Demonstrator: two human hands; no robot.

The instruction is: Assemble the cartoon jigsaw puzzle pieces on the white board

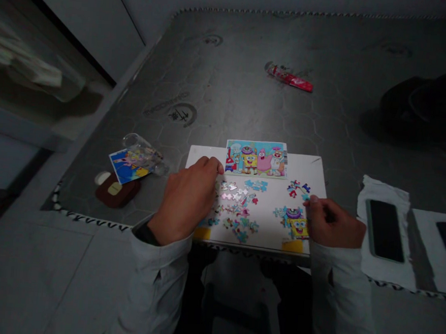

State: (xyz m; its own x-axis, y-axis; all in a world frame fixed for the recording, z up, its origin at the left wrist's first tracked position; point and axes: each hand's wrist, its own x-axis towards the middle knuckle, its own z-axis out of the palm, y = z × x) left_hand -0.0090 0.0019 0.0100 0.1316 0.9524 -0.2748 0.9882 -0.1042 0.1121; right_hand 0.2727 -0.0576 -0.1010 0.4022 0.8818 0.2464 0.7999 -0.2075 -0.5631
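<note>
A white board (267, 236) at the table's near edge bears several loose jigsaw puzzle pieces (240, 194) and a partly joined cartoon puzzle section (297, 224) with a yellow figure. Along the board's far edge lies a cartoon picture card (256, 159). My left hand (190, 198) rests over the board's left side, fingers curled beside the card's left end; what they hold, if anything, is hidden. At the right, my right hand (331, 223) pinches a small light-blue puzzle piece (306, 197) between thumb and forefinger, just above the joined section.
Left of the board are a clear plastic pouch (144, 149), a blue picture card (126, 166) and a brown case (117, 191). A red tube-like packet (290, 79) lies farther back. To the right, a phone (385, 230) sits on white paper; a dark object (421, 107) stands behind.
</note>
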